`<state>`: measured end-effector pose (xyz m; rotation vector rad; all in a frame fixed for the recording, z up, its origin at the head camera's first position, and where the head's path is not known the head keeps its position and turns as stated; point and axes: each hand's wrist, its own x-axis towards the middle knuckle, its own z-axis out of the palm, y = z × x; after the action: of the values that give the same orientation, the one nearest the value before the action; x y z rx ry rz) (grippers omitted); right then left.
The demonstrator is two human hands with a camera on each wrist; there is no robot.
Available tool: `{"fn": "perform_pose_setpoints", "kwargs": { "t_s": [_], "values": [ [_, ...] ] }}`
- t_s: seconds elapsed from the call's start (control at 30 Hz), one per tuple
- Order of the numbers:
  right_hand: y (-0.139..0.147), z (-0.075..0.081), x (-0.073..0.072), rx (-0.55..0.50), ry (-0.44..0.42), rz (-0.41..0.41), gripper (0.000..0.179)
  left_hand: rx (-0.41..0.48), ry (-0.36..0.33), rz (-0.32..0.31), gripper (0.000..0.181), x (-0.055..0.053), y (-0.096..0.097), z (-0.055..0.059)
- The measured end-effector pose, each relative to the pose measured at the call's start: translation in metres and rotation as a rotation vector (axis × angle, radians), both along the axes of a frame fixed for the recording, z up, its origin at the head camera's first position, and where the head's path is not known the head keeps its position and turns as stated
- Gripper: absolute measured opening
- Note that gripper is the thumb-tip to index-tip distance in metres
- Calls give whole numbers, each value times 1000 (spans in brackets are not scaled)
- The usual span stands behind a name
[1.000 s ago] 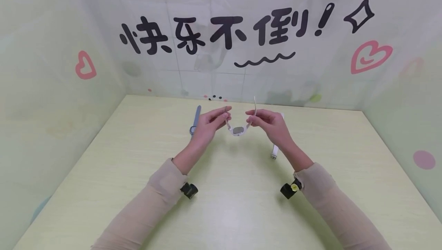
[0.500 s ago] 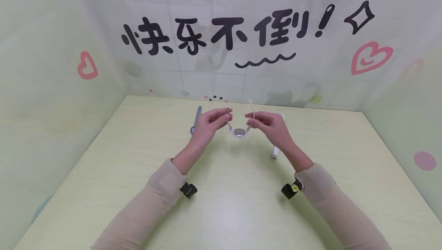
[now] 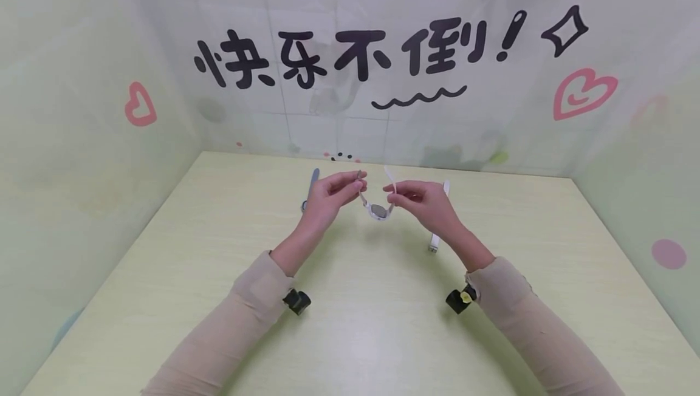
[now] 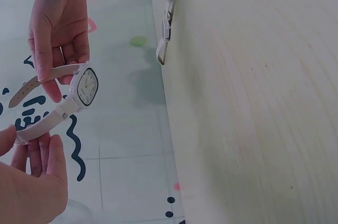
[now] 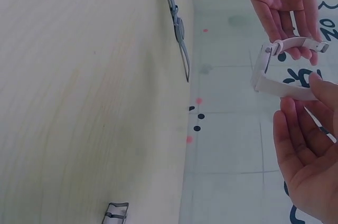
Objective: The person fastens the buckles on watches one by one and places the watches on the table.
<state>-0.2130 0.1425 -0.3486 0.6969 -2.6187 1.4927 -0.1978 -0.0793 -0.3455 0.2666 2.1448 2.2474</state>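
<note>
White and probably light, the watch [image 3: 378, 211] should flex at its straps [image 5: 288, 90], so I'd hold those and spare the dial [image 4: 87, 86]. On my feed, the left hand [image 3: 328, 194] pinches the buckle-end strap [image 4: 46, 123], the right hand [image 3: 429, 203] the holed strap [image 4: 24, 94], above the table [image 3: 355, 335].

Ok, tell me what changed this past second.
The right hand moved slightly left, tipping the free strap end of the held white rounded-face wristwatch that way. Neither hand let go. The left hand, blue wristwatch and second white wristwatch on the pale table stayed.
</note>
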Motion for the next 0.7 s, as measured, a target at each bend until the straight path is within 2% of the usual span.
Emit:
{"fn": "perform_pose_setpoints", "kwargs": {
  "t_s": [0.23, 0.47, 0.7],
  "values": [
    [-2, 2, 1, 52, 29, 21, 23, 4, 4, -1, 32, 0, 1, -1],
    [-5, 4, 2, 86, 96, 37, 22, -11, 29, -5, 33, 1, 0, -1],
    [-7, 4, 3, 117, 104, 50, 21, -1, 20, -8, 31, 2, 0, 0]
  ]
}}
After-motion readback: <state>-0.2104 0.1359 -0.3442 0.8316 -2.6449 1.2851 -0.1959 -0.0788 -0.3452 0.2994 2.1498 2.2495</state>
